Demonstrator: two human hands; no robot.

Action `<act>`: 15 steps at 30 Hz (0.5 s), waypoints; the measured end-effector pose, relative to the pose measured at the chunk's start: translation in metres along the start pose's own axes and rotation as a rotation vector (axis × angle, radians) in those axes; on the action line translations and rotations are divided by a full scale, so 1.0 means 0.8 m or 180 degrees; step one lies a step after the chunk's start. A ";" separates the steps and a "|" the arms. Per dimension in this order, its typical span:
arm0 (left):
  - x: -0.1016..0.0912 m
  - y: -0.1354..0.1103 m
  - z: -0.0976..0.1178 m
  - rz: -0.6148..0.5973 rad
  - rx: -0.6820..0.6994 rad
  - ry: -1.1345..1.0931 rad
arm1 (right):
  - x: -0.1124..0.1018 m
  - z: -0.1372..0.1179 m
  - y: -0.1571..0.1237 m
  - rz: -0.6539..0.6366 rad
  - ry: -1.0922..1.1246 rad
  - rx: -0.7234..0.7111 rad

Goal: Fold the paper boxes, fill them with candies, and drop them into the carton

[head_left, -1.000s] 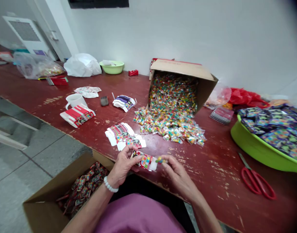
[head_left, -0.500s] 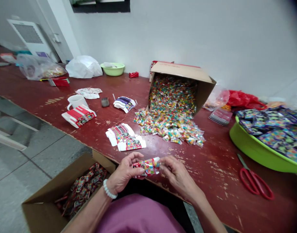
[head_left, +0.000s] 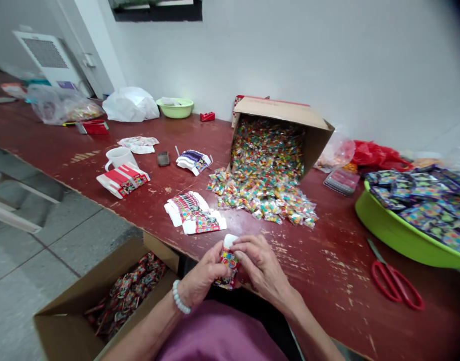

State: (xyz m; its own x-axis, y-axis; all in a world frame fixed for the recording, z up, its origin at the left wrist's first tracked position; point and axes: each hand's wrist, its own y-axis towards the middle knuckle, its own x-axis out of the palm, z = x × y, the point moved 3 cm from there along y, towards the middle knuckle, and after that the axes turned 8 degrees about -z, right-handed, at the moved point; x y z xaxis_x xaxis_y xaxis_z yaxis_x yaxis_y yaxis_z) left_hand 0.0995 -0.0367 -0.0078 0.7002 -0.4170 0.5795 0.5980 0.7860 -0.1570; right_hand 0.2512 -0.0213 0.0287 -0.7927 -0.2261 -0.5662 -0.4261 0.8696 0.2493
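Observation:
My left hand (head_left: 204, 279), with a beaded bracelet at the wrist, is closed around a small printed candy box (head_left: 228, 260). The box is tilted nearly upright, its white end flap upward. My right hand (head_left: 259, 264) is closed at the upper part of the same box, thumb and fingers at the flap. Its fingers partly hide the box's right side. Just beyond lies a fanned stack of flat red-and-white candy boxes (head_left: 203, 222). Behind them, small clear packets of colourful candy (head_left: 267, 198) spill from a cardboard carton (head_left: 318, 145) lying on its side.
Red-handled scissors (head_left: 393, 281) lie at right, near a green basin (head_left: 384, 230) of dark packets. A carton (head_left: 60, 306) of small printed packs stands low at left. Further back are a white mug (head_left: 121, 158), red boxes (head_left: 125, 180) and purple boxes (head_left: 194, 160).
The candy box has turned from lying sideways to nearly upright. My right hand has shifted left onto its flap end; the candy packet seen at the opening no longer shows.

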 end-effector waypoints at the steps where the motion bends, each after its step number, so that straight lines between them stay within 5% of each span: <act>1: -0.001 0.001 0.002 0.0082 0.0003 -0.0080 | -0.001 0.000 -0.003 0.0217 0.0076 0.0005; 4: -0.003 0.001 0.006 0.0313 -0.0227 -0.0498 | 0.001 0.010 -0.011 0.0827 0.0370 0.0301; 9: -0.002 0.001 0.006 0.0602 -0.0437 -0.0846 | 0.027 0.013 -0.015 0.0542 0.0714 0.0208; 15: -0.006 -0.006 -0.005 0.1244 -0.0325 -0.0244 | 0.033 0.009 -0.007 0.0331 0.0760 0.0196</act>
State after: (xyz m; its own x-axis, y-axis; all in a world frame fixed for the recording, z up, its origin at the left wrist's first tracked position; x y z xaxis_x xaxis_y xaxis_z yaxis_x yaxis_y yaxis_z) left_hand 0.0952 -0.0406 -0.0131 0.8536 -0.0576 0.5178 0.3310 0.8275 -0.4535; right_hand 0.2356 -0.0287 0.0067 -0.9144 -0.2249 -0.3367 -0.3155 0.9170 0.2440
